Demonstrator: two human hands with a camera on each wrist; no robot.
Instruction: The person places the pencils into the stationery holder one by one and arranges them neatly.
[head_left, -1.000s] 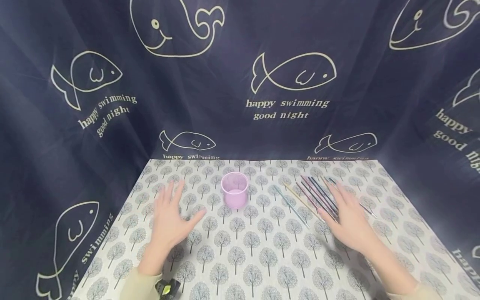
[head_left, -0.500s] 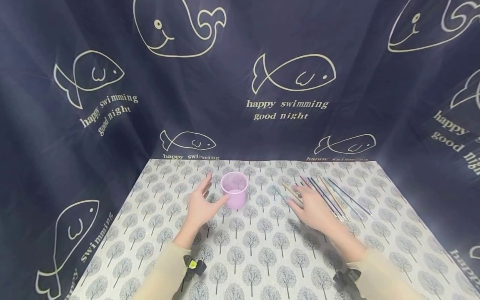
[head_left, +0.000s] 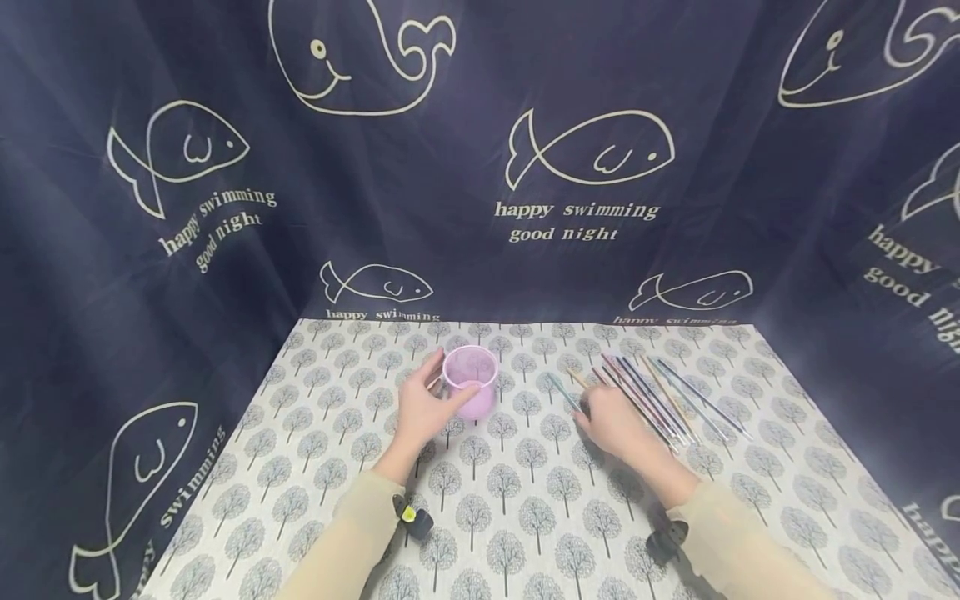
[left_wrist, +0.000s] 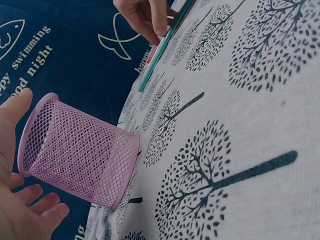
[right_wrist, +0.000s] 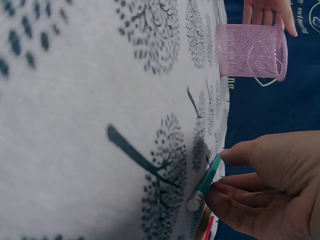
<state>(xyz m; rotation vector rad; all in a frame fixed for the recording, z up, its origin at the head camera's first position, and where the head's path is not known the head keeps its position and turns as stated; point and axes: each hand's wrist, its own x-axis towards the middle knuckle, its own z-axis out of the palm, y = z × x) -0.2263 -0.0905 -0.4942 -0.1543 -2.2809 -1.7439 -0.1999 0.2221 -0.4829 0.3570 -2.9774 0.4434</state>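
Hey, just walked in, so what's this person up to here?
A person is working with both bare hands. The left hand is open around the near side of a pink mesh cup; I can't tell if it's touching. The right hand has its thumb and fingers on a green stick. More thin sticks lie fanned out to the right on the tree-print cloth. No stick stands in the cup.
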